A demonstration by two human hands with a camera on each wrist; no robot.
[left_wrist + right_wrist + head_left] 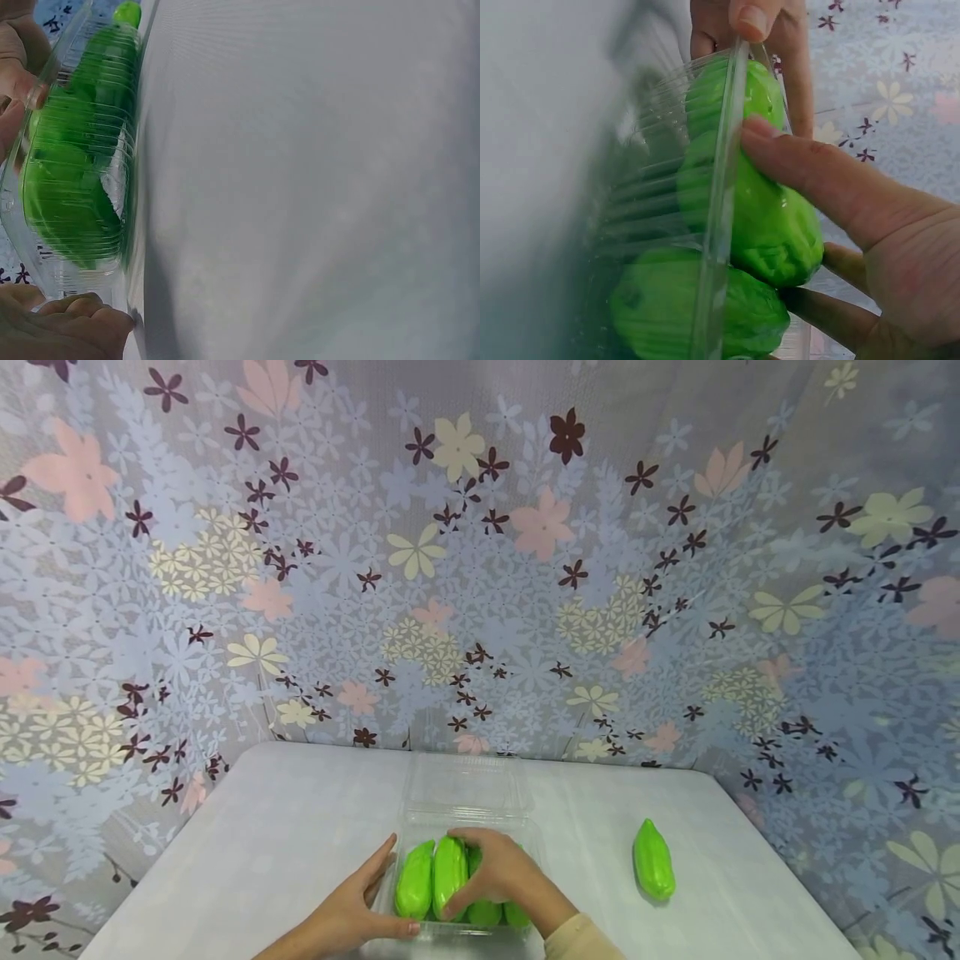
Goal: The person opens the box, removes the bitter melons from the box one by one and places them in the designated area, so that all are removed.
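Note:
A clear plastic clamshell container (468, 930) sits on the table with its lid (461, 785) folded back. Several bright green, elongated, ridged vegetables lie side by side in it; their exact kind cannot be told. My right hand (504, 868) grips the second green vegetable (448, 881) from the left, thumb at the near end and fingers at the far end. Left of it lies another green vegetable (415, 887). My left hand (347, 917) holds the container's near left corner, thumb on the front rim and fingers along the side. My right hand partly hides the vegetables beneath it.
One more green vegetable (654, 862) lies alone on the white-covered table (592, 827), well right of the container. A flowered curtain (480, 568) hangs behind the table and along both sides.

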